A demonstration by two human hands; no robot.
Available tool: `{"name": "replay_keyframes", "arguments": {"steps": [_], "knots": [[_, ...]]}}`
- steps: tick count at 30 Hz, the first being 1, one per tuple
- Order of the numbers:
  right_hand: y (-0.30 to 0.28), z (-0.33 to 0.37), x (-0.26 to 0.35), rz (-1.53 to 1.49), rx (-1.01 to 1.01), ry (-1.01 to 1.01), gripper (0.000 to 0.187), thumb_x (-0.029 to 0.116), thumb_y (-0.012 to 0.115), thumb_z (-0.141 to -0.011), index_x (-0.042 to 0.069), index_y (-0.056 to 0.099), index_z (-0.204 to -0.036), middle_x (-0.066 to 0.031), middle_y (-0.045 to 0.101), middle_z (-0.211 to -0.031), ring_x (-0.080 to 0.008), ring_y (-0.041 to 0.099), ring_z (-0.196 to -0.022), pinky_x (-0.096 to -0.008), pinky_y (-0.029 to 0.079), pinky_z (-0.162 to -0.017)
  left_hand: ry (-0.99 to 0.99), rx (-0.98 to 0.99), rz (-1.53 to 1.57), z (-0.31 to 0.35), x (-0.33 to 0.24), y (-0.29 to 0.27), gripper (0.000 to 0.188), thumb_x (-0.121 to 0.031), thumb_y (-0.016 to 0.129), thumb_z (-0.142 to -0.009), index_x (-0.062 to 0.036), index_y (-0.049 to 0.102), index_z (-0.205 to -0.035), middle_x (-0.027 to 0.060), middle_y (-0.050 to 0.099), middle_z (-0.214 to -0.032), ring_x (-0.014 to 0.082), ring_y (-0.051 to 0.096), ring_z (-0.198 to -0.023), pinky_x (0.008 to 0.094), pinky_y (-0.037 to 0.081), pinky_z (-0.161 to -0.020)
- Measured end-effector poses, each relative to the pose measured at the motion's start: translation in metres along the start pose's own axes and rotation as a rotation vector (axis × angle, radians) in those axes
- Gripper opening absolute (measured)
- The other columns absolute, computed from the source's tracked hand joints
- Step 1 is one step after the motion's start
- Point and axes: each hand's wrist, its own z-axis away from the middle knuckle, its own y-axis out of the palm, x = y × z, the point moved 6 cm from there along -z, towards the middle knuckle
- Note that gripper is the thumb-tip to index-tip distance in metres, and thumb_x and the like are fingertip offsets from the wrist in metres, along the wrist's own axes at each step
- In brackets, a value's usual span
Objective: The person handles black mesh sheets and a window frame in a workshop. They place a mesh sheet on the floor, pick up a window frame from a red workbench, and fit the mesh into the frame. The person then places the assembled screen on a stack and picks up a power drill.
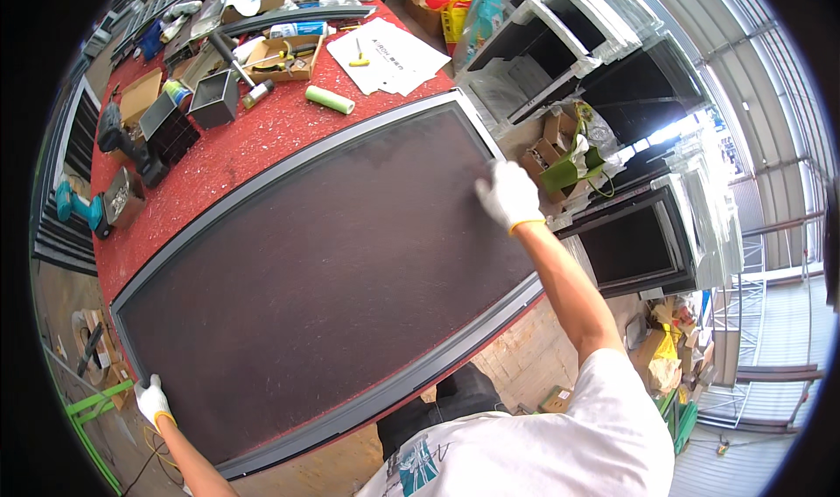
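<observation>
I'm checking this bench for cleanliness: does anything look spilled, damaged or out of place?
Pale flecks are scattered over the red table beyond the framed panel, like spilled debris. The panel looks speckled too; dust or scratches, I can't tell.

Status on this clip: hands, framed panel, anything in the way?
Left hand at left short edge, right hand at right. Dark framed panel on red table. Pale green cylinder beyond far edge, not touching panel.
</observation>
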Motion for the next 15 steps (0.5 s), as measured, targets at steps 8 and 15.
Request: {"name": "replay_keyframes", "arguments": {"steps": [8, 15], "knots": [[0.03, 0.049, 0.04, -0.048, -0.048, -0.09, 0.062, 0.036, 0.074, -0.094, -0.002, 0.062, -0.141, -0.0258, 0.057, -0.15, -0.0427, 0.057, -0.138, -0.0508, 0.048, -0.116, -0.036, -0.106, -0.414, 0.08, -0.04, -0.003, 0.063, -0.051, 0.055, -0.107, -0.0024, 0.063, -0.147, 0.0258, 0.062, -0.149, 0.0467, 0.064, -0.131, 0.0542, 0.051, -0.112], [0.032, 0.046, 0.038, -0.025, -0.099, -0.189, 0.06, 0.038, 0.067, -0.094, -0.003, 0.069, -0.138, -0.028, 0.064, -0.148, -0.0447, 0.058, -0.141, -0.0502, 0.045, -0.121, 0.029, -0.204, -0.062, 0.2, -0.058, -0.014, 0.058, -0.042, 0.072, -0.099, 0.0032, 0.072, -0.136, 0.0278, 0.07, -0.139, 0.0441, 0.064, -0.134, 0.0485, 0.047, -0.119]]}}
